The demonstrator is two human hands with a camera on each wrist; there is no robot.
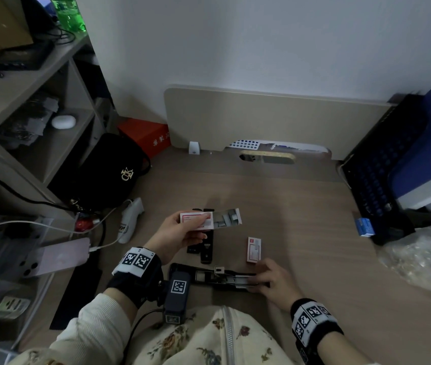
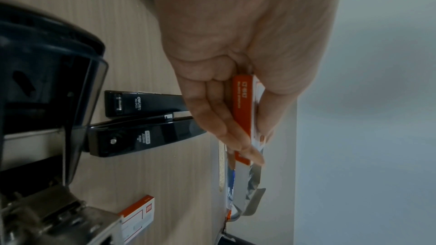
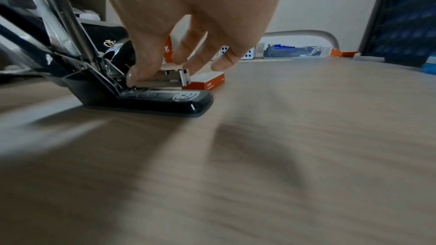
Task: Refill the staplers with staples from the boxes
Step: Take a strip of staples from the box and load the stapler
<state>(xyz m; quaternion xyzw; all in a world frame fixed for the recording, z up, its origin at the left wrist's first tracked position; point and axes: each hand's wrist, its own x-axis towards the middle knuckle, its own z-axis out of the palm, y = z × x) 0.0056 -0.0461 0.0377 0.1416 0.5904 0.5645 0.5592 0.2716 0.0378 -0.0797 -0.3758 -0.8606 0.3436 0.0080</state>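
My left hand [image 1: 204,226] holds a red-and-white staple box [image 1: 196,220] above the desk, thumb on top and fingers beneath; its grey inner tray [image 1: 226,218] is slid out to the right. In the left wrist view the box [image 2: 243,111] is seen edge-on in the hand [image 2: 251,137]. An open black stapler [image 1: 209,277] lies near me. My right hand [image 1: 256,281] pinches the front of its metal magazine [image 3: 165,79], the other fingers [image 3: 200,60] hanging loose above it. Two shut black staplers [image 2: 141,118] lie beneath the left hand. A second staple box [image 1: 254,249] lies beside them.
A black bag [image 1: 109,175], a pink phone [image 1: 58,256] on a cable and a white device [image 1: 131,219] sit at the left. A dark blue crate [image 1: 393,164] and a crinkled plastic bag [image 1: 425,259] stand at the right. A beige panel [image 1: 275,119] backs the wooden desk [image 1: 314,206].
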